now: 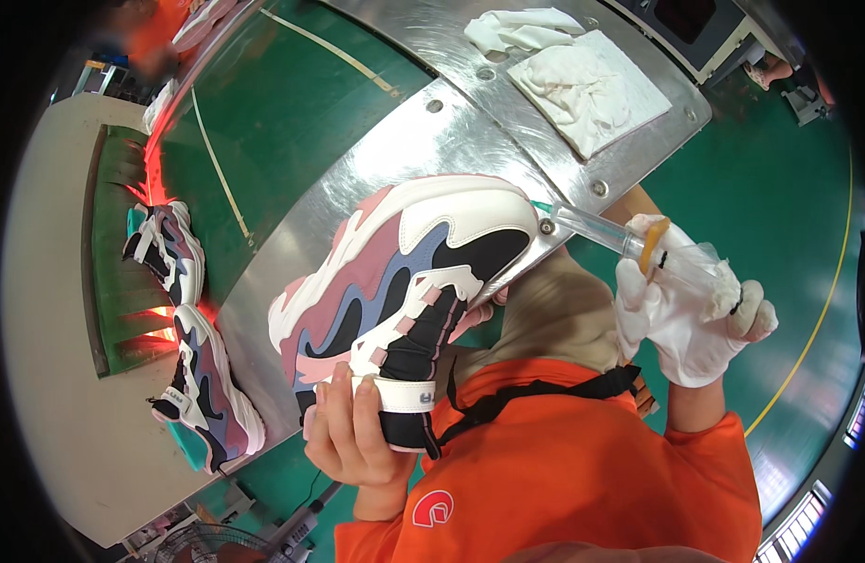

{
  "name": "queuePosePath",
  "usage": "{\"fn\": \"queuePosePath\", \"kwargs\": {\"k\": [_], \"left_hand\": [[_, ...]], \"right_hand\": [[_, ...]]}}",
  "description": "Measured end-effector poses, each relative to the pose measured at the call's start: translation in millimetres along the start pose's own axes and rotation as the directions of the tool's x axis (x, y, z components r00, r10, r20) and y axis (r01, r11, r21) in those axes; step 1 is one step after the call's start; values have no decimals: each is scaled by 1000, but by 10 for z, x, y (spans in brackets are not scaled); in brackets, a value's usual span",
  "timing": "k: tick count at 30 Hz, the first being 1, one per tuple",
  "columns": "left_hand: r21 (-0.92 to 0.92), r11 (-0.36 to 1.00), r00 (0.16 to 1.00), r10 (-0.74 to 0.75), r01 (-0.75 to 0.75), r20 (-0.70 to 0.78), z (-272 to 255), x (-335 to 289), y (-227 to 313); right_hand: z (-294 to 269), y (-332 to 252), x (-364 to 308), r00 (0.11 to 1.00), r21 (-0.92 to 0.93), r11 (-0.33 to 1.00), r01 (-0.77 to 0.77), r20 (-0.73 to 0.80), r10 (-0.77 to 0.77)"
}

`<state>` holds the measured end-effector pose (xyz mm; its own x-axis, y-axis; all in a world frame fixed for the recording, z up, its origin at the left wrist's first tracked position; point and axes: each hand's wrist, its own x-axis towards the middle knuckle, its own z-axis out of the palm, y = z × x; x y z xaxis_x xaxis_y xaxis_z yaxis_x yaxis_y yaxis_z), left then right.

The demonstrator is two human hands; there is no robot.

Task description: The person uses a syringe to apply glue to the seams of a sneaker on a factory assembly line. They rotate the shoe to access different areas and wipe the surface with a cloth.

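My bare left hand (352,436) is closed around the heel and collar of a chunky sneaker (371,249). The shoe is white, mauve, blue, pink and black, lying on its side with its toe to the upper right. A white glove covers my right hand (681,328), its fingers wrapped around a clear syringe (597,230) with an orange collar. The syringe's thin green tip points left at the sole edge by the toe. Whether the tip touches the shoe, I cannot tell.
A metal tabletop (385,141) lies beneath the shoe. Crumpled white cloth (582,89) rests on a white pad (643,89) at the far right. Two similar sneakers (216,394) stand at left, by a dark flap curtain (118,281) with red glow. A fan (212,542) is at lower left.
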<state>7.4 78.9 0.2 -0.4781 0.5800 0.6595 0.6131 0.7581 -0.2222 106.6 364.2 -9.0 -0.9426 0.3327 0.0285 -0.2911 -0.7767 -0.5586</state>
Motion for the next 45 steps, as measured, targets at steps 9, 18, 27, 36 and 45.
{"fn": "queuePosePath", "kwargs": {"k": [9, 18, 27, 36, 45], "left_hand": [[-15, 1000, 1000, 0, 0, -13, -17, 29, -28], [-96, 995, 997, -12, 20, 81, -129, 195, -102], [-271, 961, 986, -7, 53, 169, -266, 494, -295], [-374, 918, 942, 1, 133, 336, -92, 1049, -456], [-527, 753, 801, -1, 394, 598, 265, 1455, -718]], "right_hand": [[351, -39, -20, 998, -266, 964, 2, -67, -20], [511, -21, -144, 984, -469, 872, -142, -163, 72], [266, 47, -318, 970, -517, 855, 39, 226, 92], [30, 113, -45, 948, -494, 866, 81, 306, 86], [-205, 327, 182, 931, -363, 922, 134, 365, 8]]}}
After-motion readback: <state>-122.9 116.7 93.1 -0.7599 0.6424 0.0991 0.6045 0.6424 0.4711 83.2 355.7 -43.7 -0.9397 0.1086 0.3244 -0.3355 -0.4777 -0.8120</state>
